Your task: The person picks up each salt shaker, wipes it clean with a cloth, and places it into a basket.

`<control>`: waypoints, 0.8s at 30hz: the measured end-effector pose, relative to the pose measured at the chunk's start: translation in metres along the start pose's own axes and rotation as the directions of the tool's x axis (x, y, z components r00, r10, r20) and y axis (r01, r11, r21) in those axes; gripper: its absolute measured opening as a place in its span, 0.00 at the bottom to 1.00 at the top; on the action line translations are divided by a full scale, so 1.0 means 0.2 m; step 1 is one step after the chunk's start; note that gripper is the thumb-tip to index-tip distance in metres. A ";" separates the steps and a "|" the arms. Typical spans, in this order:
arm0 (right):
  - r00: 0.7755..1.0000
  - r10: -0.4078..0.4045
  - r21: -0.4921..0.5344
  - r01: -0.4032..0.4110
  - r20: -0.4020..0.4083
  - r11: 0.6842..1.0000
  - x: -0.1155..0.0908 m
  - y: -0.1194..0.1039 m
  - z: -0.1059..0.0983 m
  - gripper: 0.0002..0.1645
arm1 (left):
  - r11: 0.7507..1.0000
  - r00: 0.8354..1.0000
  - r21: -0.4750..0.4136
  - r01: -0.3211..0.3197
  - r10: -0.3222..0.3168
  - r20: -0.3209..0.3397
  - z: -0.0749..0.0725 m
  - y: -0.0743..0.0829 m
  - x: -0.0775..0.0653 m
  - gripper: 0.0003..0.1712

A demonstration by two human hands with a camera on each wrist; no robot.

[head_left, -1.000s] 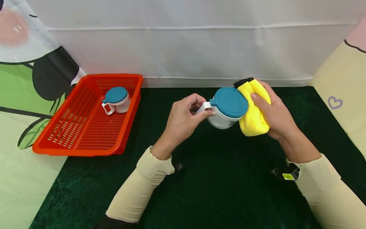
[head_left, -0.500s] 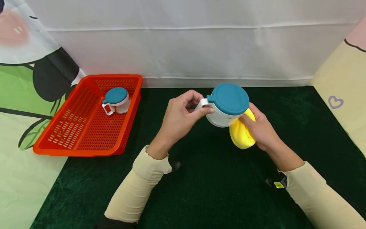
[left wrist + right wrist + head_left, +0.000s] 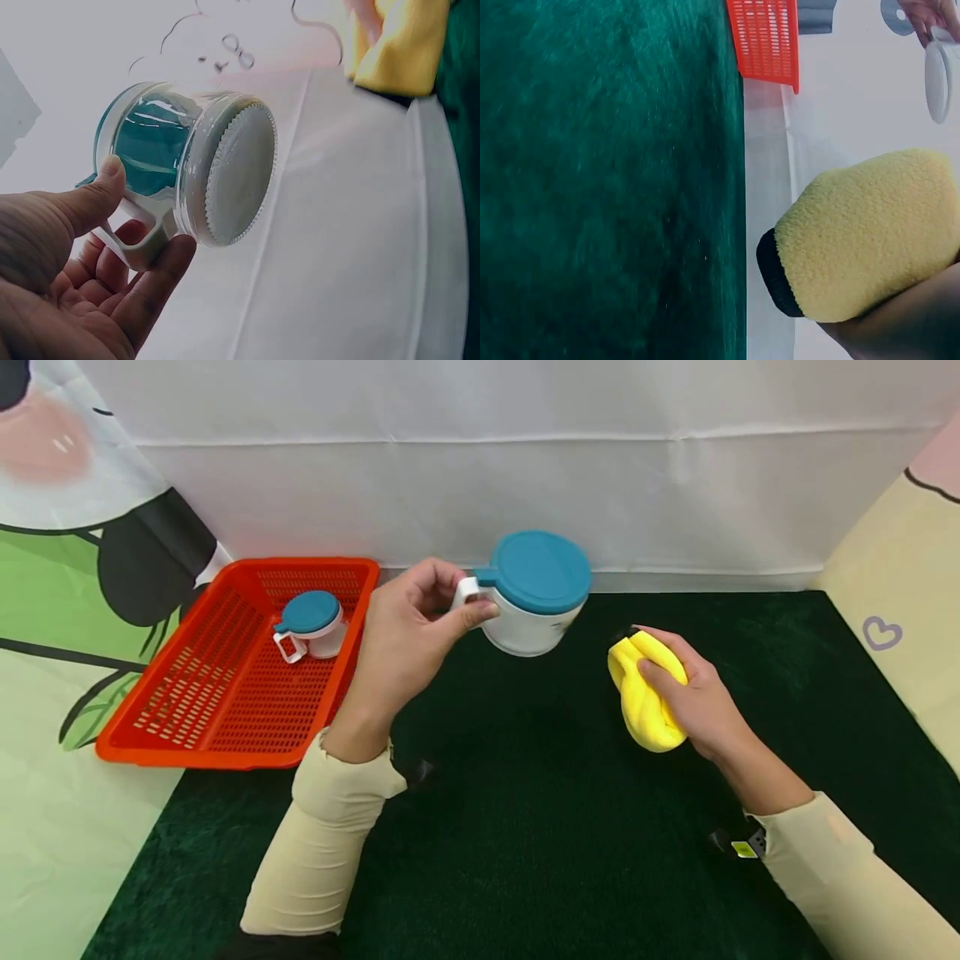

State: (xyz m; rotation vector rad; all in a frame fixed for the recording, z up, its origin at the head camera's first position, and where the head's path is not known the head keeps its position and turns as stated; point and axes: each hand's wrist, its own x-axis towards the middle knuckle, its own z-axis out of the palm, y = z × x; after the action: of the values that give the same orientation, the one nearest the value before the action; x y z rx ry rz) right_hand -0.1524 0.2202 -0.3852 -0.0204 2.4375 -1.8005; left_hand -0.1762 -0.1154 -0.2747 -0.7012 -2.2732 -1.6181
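In the head view my left hand [image 3: 408,639] pinches the white handle of a seasoning jar [image 3: 525,627] with a round blue lid, held up above the table. The left wrist view shows the jar's clear side and ridged base [image 3: 244,176], with thumb and fingers round the handle. My right hand [image 3: 701,702] grips a bunched yellow cloth [image 3: 648,693] with a black edge, apart from the jar and to its right. Fleecy pile shows on the cloth [image 3: 870,232] in the right wrist view; most right-hand fingers are hidden there.
A red plastic basket [image 3: 247,693] stands at the left, holding a second blue-lidded jar [image 3: 311,622] in its far right part. Dark green cloth covers the table [image 3: 525,827]. A white sheet [image 3: 525,485] hangs behind the table's far edge.
My left hand has moved the jar left and up, toward the basket. The yellow cloth, earlier pressed against the jar's side and then low beside it, is now apart from it.
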 end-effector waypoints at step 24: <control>0.999 0.018 -0.066 -0.020 -0.029 0.998 -0.08 0.08 -0.17 0.32 | 0.914 0.886 0.184 0.362 -0.277 -0.371 -0.73 -0.15 -0.11 0.15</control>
State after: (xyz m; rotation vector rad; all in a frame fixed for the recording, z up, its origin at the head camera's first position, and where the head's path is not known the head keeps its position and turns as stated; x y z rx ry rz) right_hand -0.1398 0.2573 -0.3888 0.0226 2.5071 -1.7234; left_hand -0.1832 -0.2658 -0.2593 0.0252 -2.3537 -1.4052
